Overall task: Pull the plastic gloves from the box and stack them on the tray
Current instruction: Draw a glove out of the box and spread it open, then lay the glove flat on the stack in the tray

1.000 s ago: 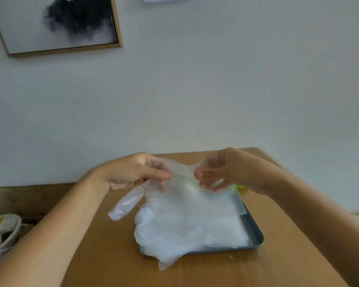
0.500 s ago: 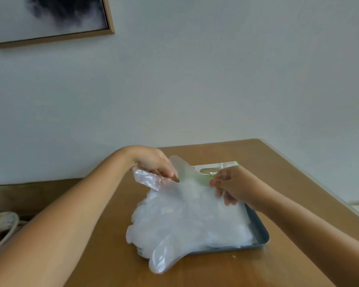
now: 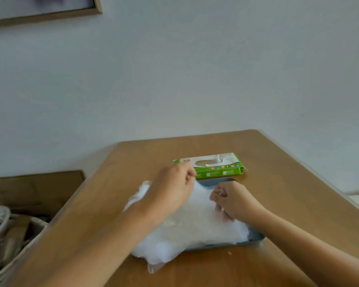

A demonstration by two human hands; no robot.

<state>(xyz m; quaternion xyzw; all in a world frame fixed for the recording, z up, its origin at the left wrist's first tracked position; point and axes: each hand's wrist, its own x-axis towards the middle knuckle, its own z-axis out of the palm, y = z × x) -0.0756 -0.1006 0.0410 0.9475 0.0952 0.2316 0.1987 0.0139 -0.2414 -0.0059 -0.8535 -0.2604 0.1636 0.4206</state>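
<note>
A pile of clear plastic gloves (image 3: 195, 226) lies on a grey-blue tray (image 3: 255, 238) and spills over its near left corner. Behind the tray lies a flat green and white glove box (image 3: 220, 167) with an oval opening on top. My left hand (image 3: 172, 191) is down on the far left of the pile, fingers curled on the edge of the top glove. My right hand (image 3: 229, 201) is low on the pile's right part and pinches the same glove between curled fingers. The picture is blurred, so the exact grip is hard to make out.
The tray and box sit on a wooden table (image 3: 288, 193) whose right edge runs diagonally close by. Left of the table and lower down is a container of mixed clutter (image 3: 6, 230). A framed picture (image 3: 50, 15) hangs on the white wall.
Both hands have come down from above the tray, lowering the held glove onto the pile. The view has tilted, and the glove box now shows fully behind the tray.
</note>
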